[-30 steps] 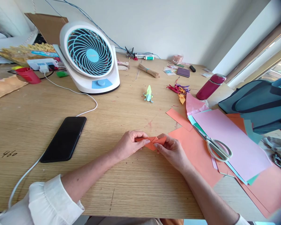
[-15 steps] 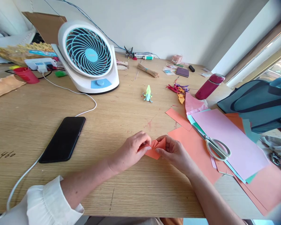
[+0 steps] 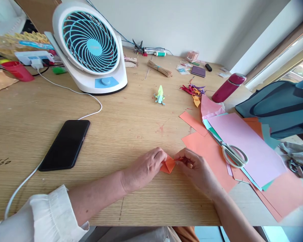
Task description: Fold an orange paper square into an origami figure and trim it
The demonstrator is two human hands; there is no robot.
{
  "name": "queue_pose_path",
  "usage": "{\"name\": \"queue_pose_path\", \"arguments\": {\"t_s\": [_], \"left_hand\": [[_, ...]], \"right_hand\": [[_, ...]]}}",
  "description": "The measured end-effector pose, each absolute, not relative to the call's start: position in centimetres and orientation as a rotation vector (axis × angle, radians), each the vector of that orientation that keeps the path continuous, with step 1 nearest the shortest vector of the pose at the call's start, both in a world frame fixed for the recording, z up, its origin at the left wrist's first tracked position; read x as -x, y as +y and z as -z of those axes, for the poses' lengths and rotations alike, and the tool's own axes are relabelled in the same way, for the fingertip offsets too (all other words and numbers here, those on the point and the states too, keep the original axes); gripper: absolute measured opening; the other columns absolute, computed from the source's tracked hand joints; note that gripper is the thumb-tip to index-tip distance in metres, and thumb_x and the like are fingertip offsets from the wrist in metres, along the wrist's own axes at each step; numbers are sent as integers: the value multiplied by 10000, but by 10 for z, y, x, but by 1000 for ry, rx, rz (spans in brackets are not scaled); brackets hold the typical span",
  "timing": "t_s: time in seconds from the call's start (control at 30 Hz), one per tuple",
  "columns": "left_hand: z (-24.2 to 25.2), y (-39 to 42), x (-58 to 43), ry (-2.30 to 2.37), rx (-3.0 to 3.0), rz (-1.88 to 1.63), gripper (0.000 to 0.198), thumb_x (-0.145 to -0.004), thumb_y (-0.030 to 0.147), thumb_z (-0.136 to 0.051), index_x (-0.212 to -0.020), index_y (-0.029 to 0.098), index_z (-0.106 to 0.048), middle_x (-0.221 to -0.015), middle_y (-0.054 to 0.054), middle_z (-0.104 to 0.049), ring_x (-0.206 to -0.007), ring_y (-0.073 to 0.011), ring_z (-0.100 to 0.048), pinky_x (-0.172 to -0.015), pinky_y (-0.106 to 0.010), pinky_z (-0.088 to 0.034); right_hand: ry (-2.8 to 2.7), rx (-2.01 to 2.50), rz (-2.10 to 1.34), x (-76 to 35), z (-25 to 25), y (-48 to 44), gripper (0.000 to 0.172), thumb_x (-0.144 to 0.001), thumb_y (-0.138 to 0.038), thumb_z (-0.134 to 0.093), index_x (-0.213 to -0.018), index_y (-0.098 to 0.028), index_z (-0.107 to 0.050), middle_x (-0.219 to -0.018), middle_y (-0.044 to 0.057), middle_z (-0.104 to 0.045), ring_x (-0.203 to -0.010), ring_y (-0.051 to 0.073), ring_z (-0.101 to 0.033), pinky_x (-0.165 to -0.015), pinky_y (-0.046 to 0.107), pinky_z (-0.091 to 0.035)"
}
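Observation:
Between my hands is a small folded piece of orange paper (image 3: 169, 164), creased to a point at its lower edge, just above the wooden table. My left hand (image 3: 147, 166) is closed on its left side, fingertips mostly hidden behind the knuckles. My right hand (image 3: 195, 168) pinches the right corner between thumb and fingers. To the right lie orange paper sheets (image 3: 204, 154) and a loose orange strip (image 3: 193, 123). White-handled scissors (image 3: 234, 155) rest on a pink sheet (image 3: 249, 148). A small green and blue folded paper figure (image 3: 160, 95) stands farther back.
A black phone (image 3: 65, 145) lies at left, near a white cable (image 3: 98, 107). Behind it stands a white fan (image 3: 91, 47). At right are a magenta bottle (image 3: 228, 88) and a blue bag (image 3: 280, 107). A bundle of thin sticks (image 3: 159, 69) lies near the wall.
The folded paper has turned and its shape differs. My left hand has rolled over, knuckles now up, and my right hand has shifted right to the paper's corner. The camera view has shifted slightly.

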State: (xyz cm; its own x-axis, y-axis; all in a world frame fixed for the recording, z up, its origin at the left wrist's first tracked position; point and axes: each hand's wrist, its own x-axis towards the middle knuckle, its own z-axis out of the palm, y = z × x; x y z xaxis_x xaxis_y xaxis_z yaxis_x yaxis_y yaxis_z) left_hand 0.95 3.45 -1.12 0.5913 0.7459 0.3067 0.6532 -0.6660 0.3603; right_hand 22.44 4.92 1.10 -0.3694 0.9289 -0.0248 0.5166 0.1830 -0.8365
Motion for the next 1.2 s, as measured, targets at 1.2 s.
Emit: {"name": "queue_pose_path", "arguments": {"t_s": [1.2], "left_hand": [[-3,23,-4,896,-2987,-547,316,-995,84,-418,-1269,70,-576,-1116,-119,-692,-987,-214,-607,-846,-356,-532]], "right_hand": [[-2598,981,-124,-241,5,-4,325,-972,-115,-467,-1259,-135,-617,-1239,146,-664,-993,262,-611,-806,414,-536]]}}
